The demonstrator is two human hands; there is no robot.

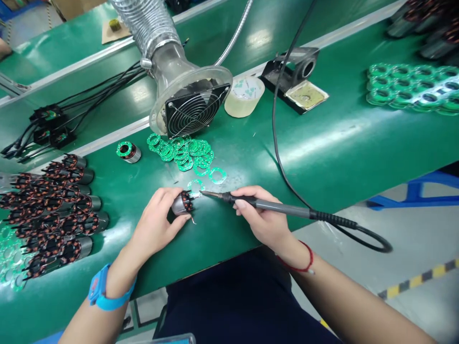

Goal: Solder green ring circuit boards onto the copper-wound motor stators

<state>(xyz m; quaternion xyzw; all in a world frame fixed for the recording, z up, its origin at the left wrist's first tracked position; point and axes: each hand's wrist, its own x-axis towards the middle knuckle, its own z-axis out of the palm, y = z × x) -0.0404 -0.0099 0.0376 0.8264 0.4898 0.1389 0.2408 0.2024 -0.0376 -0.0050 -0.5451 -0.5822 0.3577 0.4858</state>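
Observation:
My left hand (158,220) is closed around a small motor stator (182,204) with copper windings, resting on the green bench. My right hand (261,215) grips a soldering iron (251,202) like a pen. Its tip points left and sits just right of the stator's winding end. A single green ring-shaped circuit board (195,186) lies right behind the stator. A pile of the same green rings (181,152) lies further back.
A fume extractor fan (193,107) on a flexible duct stands behind the rings. A tape roll (244,96) and soldering iron stand (296,76) sit at the back right. Several wound stators (53,210) are stacked at left, more green boards (412,88) far right.

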